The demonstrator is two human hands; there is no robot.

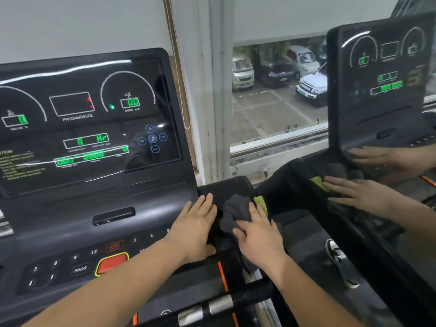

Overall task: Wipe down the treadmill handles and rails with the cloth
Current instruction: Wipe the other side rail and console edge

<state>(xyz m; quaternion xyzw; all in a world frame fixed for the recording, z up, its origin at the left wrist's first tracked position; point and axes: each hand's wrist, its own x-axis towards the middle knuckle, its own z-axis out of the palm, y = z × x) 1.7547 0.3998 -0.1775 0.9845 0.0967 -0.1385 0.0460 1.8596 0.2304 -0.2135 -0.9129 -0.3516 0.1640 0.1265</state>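
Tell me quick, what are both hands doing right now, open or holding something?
Left hand: open, resting flat on the treadmill console, holding nothing.
Right hand: open, fingers straight, pressing down on the cloth.

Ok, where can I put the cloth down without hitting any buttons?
Free: the bare grey ledge between the display and the keypad, left of the left hand. Crowded: the keypad itself, and the corner where the right hand presses the cloth.

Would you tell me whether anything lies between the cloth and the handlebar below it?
Nothing visible does: the right hand presses the cloth flat on the right edge of the console, with the handlebar just below.
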